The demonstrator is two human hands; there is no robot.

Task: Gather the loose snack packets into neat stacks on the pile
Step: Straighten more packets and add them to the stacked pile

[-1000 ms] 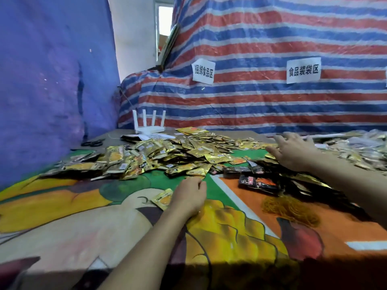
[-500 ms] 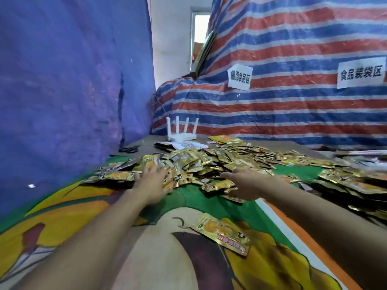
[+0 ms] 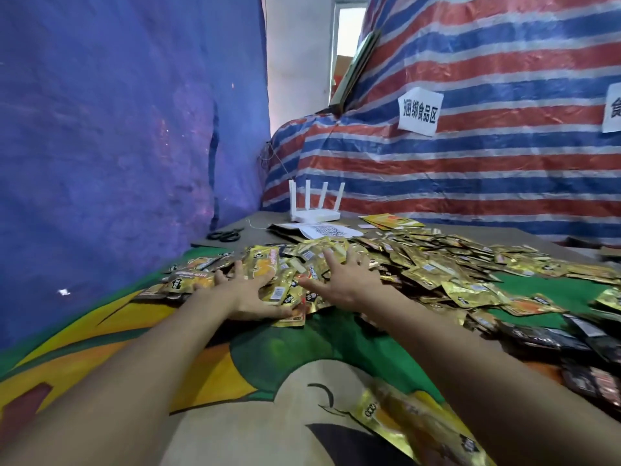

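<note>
Head view looks down two bare forearms to the near edge of a wide pile of gold snack packets (image 3: 420, 260), which spreads over the table (image 3: 268, 358) from about 10 o'clock round to 3 o'clock of the picture's centre. The left hand (image 3: 243, 290) lies palm down on the packets at the pile's near left edge, fingers straight and spread, thumb stretched out toward 3 o'clock along the lowest packets; it grips nothing. The right hand (image 3: 339, 280) lies just beside it at 3 o'clock, also flat, fingers fanned out over the foil and pointing to 12 o'clock, holding nothing. One loose packet (image 3: 413, 422) lies apart from the pile at 5 o'clock, close to the right forearm. Dark packets (image 3: 554, 338) lie in a heap at 4 o'clock, against the gold ones. Beyond the pile, at 12 o'clock of the hands, a white router (image 3: 314, 210) with four aerials stands next to a printed sheet (image 3: 331, 230); black scissors (image 3: 225, 235) lie at 11 o'clock. A striped tarp (image 3: 470, 169) with a paper label (image 3: 419, 111) rises behind
</note>
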